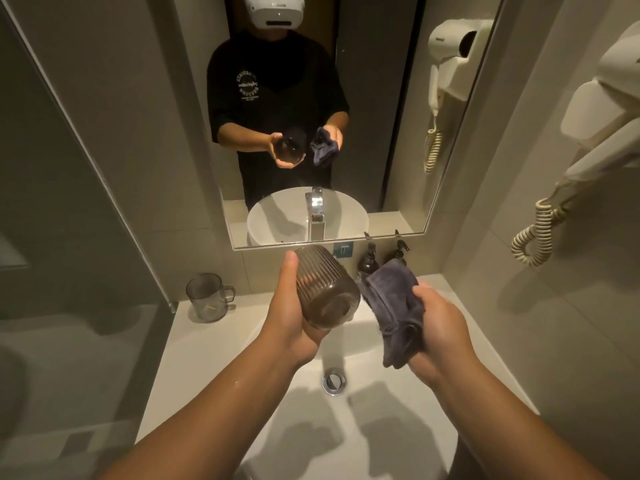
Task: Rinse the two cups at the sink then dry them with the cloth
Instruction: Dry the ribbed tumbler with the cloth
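Cups: two. Ribbed cup [323,289] gripped in left hand [289,320], tilted over sink [207,344], base toward camera. Cloth [393,310], one, bunched in right hand's [441,327] curled fingers, just beside cup. Handled cup [206,297] upright on counter, left, well apart. Two dark pump bottles [367,259] behind. One hairdryer [595,133] on wall; mirrored shirt lettering unreadable.

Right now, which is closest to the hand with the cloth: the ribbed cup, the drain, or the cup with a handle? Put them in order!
From the right hand, in the head view:
1. Ribbed cup, just left of it, held in the left hand.
2. Drain, below in the sink.
3. Handled cup, far left on the counter.
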The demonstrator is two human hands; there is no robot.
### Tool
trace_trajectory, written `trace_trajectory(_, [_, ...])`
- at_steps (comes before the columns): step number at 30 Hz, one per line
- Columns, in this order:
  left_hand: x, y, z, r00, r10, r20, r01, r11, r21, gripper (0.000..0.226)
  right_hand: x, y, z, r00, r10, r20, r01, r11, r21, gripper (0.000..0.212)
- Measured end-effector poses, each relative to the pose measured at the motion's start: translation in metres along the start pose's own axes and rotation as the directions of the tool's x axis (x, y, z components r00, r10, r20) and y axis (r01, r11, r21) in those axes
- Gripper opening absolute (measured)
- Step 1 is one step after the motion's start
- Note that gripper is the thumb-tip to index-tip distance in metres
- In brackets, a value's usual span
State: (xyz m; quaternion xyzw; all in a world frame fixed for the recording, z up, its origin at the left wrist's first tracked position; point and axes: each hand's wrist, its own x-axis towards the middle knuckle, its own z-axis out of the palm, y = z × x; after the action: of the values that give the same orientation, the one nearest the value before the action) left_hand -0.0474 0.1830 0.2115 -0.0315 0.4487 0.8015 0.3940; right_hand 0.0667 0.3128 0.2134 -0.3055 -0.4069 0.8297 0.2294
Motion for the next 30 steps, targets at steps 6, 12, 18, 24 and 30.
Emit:
trace_trajectory(6, [0.005, 0.000, 0.012, 0.996, -0.074, -0.043, 0.073, 0.997, -0.020, 0.071, -0.020, 0.017, 0.015, 0.477, -0.596, 0.646, 0.806, 0.005, -0.591, 0.044])
trace_trajectory(12, [0.007, -0.005, 0.013, 0.987, -0.141, -0.080, 0.138, 0.990, -0.035, 0.074, -0.002, 0.051, 0.007, 0.267, -0.417, 0.869, 0.749, -0.478, -0.460, 0.042])
trace_trajectory(18, [0.012, 0.000, 0.004, 0.991, -0.109, -0.077, 0.105, 0.993, -0.054, 0.077, 0.000, 0.071, -0.005, 0.187, -0.371, 0.910, 0.804, -0.474, -0.358, 0.060])
trace_trajectory(24, [0.020, 0.007, -0.016, 0.984, 0.020, -0.175, -0.043, 0.991, -0.129, 0.064, 0.001, 0.058, -0.016, 0.555, -0.285, 0.781, 0.760, -0.209, -0.616, 0.064])
trace_trajectory(30, [0.021, 0.001, -0.023, 0.975, 0.032, -0.221, -0.058, 0.992, -0.108, 0.059, -0.015, 0.025, 0.010, 0.762, -0.490, 0.423, 0.640, 0.470, -0.608, 0.061])
